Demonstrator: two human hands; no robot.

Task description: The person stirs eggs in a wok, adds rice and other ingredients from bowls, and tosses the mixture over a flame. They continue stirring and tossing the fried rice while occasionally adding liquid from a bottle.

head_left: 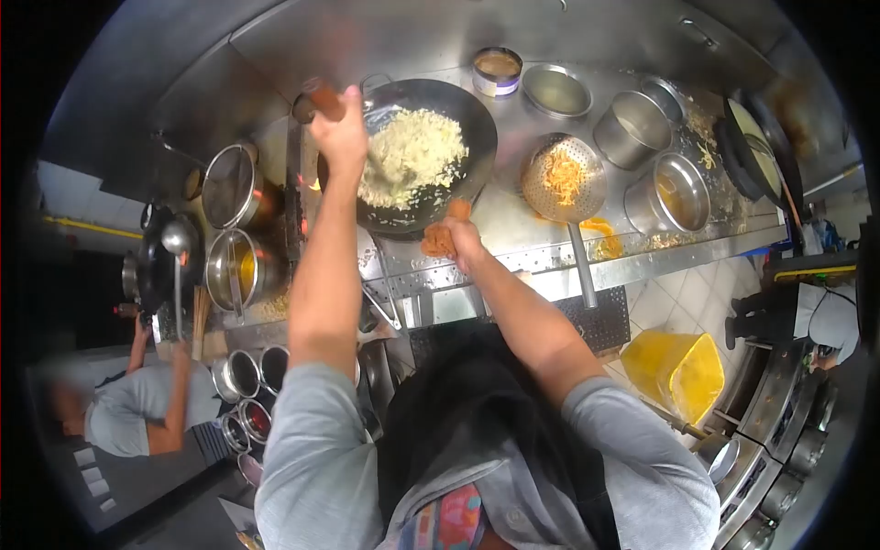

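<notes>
A black wok [481, 119] sits on the steel stove, holding a heap of pale fried rice or finely chopped food [417, 151]. My left hand [341, 133] is closed round the brown wooden handle [323, 97] of a cooking tool, at the wok's left side; the tool's lower end is hidden by the hand and the food. At the wok's near rim, my right hand [465, 240] grips a folded brown cloth [439, 242], with a short orange-brown stub [459, 209] standing just above it.
A perforated strainer [541, 197] with orange shreds lies right of the wok. Behind it are an open tin [497, 84], a bowl [556, 90] and steel pots [632, 128]. Tall pots [229, 188] stand left. A yellow bin [674, 371] is on the floor. A co-worker [137, 408] holds a ladle at left.
</notes>
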